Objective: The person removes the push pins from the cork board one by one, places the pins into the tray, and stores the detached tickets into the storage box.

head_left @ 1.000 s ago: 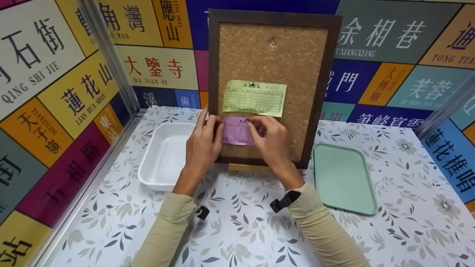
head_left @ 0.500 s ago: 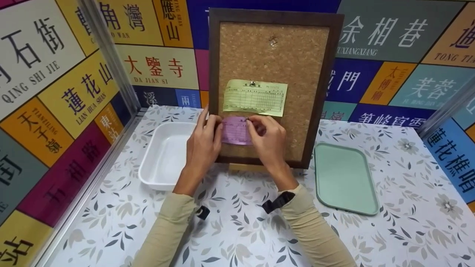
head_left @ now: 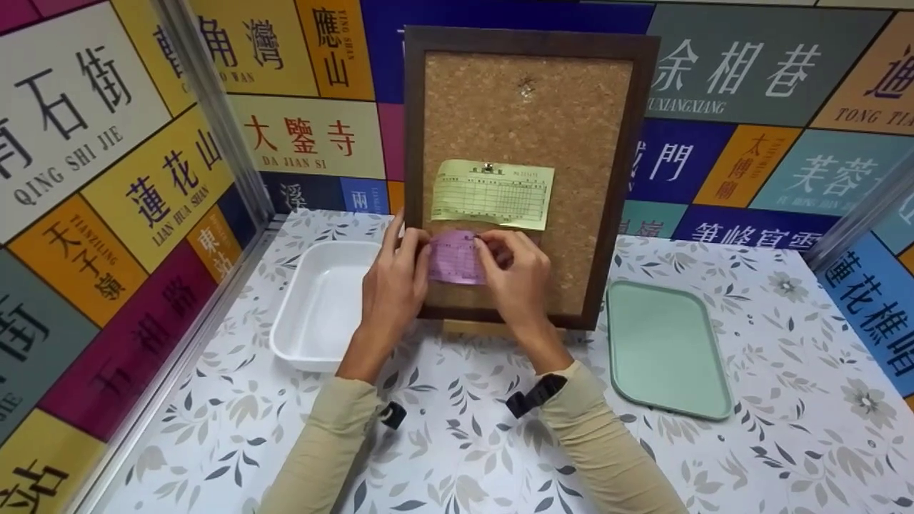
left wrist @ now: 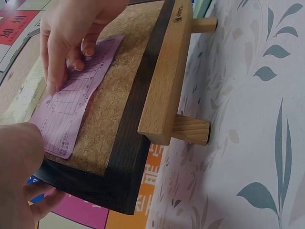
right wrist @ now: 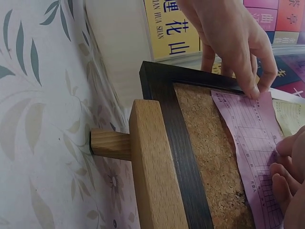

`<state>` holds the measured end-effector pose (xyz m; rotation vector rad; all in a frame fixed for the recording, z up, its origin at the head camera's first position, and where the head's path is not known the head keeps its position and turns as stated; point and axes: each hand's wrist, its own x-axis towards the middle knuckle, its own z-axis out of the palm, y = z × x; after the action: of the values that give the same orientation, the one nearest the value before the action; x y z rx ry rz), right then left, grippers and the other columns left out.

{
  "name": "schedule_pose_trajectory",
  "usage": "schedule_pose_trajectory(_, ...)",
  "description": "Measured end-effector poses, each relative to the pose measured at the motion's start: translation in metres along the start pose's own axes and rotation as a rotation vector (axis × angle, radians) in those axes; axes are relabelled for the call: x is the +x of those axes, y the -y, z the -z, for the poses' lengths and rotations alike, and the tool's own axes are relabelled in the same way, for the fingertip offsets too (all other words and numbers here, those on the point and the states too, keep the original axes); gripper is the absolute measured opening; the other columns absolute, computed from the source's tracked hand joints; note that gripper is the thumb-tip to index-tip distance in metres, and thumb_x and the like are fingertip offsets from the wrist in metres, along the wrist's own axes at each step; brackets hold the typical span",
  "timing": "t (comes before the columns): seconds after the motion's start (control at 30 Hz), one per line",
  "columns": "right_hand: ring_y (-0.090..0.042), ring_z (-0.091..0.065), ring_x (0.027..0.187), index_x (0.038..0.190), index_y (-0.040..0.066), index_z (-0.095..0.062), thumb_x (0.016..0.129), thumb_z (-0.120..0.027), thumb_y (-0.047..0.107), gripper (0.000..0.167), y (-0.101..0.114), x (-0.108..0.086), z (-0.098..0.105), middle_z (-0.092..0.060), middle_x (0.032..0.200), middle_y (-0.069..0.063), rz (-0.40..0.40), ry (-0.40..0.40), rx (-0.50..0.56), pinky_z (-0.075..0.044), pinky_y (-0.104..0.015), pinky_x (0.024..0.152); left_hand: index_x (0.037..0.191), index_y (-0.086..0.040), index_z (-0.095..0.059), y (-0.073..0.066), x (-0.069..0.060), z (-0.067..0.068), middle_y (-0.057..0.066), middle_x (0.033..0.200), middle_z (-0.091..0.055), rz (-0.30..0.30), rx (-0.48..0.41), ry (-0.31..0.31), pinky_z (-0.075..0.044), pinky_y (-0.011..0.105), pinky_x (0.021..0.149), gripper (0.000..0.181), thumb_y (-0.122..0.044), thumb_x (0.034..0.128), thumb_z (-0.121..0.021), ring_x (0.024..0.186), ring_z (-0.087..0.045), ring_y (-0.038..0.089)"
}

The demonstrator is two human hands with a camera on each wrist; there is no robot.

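A dark-framed cork board (head_left: pixel 578 157) stands upright on a wooden stand (left wrist: pixel 164 81). A yellow-green slip (head_left: pixel 493 196) is fixed to it by a small clear pin (head_left: pixel 488 167). Below lies a purple slip (head_left: pixel 455 258) against the cork. My left hand (head_left: pixel 393 285) grips the board's left frame edge, its thumb pressing the purple slip's left end, fingers behind the frame in the right wrist view. My right hand (head_left: pixel 518 275) pinches at the purple slip's top middle with thumb and index finger; a small dark thing shows at those fingertips, mostly hidden.
A white basin (head_left: pixel 321 307) stands left of the board, partly behind my left hand. A green tray (head_left: pixel 668 350) lies to the right on the leaf-patterned tablecloth (head_left: pixel 457 442). Another shiny pin (head_left: pixel 526 87) sits high on the cork. Sign-covered walls stand behind and at the sides.
My right wrist has shifted slightly left, its fingertips staying at the purple slip's top. My left hand keeps its hold. The whole view has shifted slightly.
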<state>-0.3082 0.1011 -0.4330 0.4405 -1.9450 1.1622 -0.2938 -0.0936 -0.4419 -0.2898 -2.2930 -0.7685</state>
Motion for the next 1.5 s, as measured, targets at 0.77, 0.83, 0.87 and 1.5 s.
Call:
schedule_pose_trajectory(0.77,-0.011,-0.066,0.072,0.098,0.012,-0.078,0.101,-0.078,0.022,0.011,0.0066,-0.0049,0.0008,-0.071,0.088,-0.001,-0.028,0.040,-0.118,-0.057,-0.029,0.067,0.119,-0.015,-0.066,0.0008,-0.0007,0.0006,0.017,0.168,-0.047,-0.003,-0.016,-0.004,-0.063,0.055,0.094,0.016,-0.028,0.1125,-0.058,0.143,-0.061,0.039)
schedule_pose_trajectory(0.83,-0.011,-0.066,0.072,0.098,0.013,-0.078,0.101,-0.078,0.023,0.011,0.0072,-0.0054,0.0007,-0.070,0.088,0.000,-0.030,0.045,-0.123,-0.056,-0.029,0.067,0.119,-0.016,-0.066,0.0013,-0.0007,0.0009,0.016,0.169,-0.047,0.005,-0.012,-0.001,-0.063,0.055,0.094,0.017,-0.030,0.1121,-0.059,0.143,-0.062,0.038)
schedule_pose_trajectory(0.87,-0.010,-0.066,0.072,0.098,0.014,-0.078,0.102,-0.078,0.024,0.011,0.0074,-0.0057,0.0005,-0.070,0.088,0.000,-0.029,0.047,-0.126,-0.056,-0.029,0.067,0.119,-0.016,-0.066,0.0015,-0.0008,0.0011,0.015,0.169,-0.047,0.010,-0.011,0.003,-0.063,0.054,0.094,0.017,-0.030,0.1119,-0.059,0.142,-0.062,0.037)
schedule_pose_trajectory(1.5,-0.013,-0.063,0.071,0.093,0.012,-0.073,0.096,-0.077,0.019,0.009,0.0083,-0.0094,-0.0022,-0.066,0.090,-0.002,-0.034,0.033,-0.150,-0.050,-0.028,0.064,0.111,-0.016,-0.070,0.0016,0.0006,0.0029,0.012,0.169,-0.048,0.008,-0.037,-0.019,-0.062,0.052,0.093,0.011,-0.026,0.1074,-0.067,0.133,-0.068,0.039)
